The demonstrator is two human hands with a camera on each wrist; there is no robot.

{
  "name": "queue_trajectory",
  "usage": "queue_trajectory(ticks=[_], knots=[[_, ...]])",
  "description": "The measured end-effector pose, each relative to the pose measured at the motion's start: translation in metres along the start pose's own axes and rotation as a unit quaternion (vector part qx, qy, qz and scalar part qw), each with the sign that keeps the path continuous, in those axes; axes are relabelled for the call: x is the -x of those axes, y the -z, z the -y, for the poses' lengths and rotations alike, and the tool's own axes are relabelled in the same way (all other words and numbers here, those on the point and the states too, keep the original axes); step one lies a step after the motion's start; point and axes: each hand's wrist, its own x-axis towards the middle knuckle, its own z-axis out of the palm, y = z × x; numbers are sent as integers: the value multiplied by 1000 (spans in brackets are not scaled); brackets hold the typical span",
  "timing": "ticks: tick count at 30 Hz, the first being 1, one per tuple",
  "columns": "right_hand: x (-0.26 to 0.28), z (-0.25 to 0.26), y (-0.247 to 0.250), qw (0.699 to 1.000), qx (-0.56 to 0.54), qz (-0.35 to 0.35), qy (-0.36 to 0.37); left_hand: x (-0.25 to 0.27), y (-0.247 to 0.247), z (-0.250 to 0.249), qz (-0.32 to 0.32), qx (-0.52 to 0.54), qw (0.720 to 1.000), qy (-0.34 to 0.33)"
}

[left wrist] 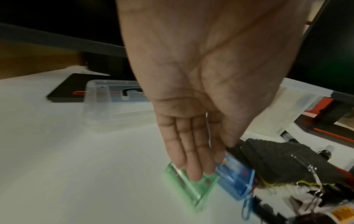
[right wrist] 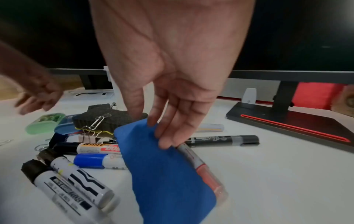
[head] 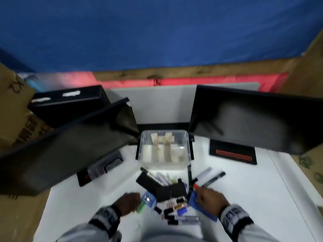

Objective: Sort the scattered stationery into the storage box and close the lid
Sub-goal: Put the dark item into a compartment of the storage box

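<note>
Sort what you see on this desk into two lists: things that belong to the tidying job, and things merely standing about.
Job:
clear plastic storage box
clear plastic lid
blue felt eraser
green plastic clip case
black-capped whiteboard markers
black foam eraser

Lying about:
two black monitors
black monitor stand with red stripe
cardboard boxes

A white counter [head: 244,198] is flanked by two dark monitors [head: 253,117], backed by a blue wall [head: 157,32] and cardboard boxes [head: 12,102].
</note>
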Motion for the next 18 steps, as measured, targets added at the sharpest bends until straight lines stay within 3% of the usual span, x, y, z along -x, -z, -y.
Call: queue_trajectory(ticks=[1, 4, 7, 10, 14, 18], knots=[[-5, -1, -3, 1000, 7, -19, 10, -14, 5, -16, 23, -19, 1000, 4], [-10, 8, -2, 998, 7, -57, 6, -37, 11, -47, 6, -44, 998, -50], [-13, 9, -18, 999, 30, -23, 6, -46, -12, -50, 15, -60, 989, -135], [-15, 7, -27, 998, 59, -11, 11, -54, -25, -59, -28, -119, 975, -184], [-12, 6, -36, 996, 87, 3, 10, -62, -47, -65, -14, -214, 953, -214], [-15, 6, -37, 997, 71, -9, 29, -65, -57, -69, -19, -284, 937, -204]])
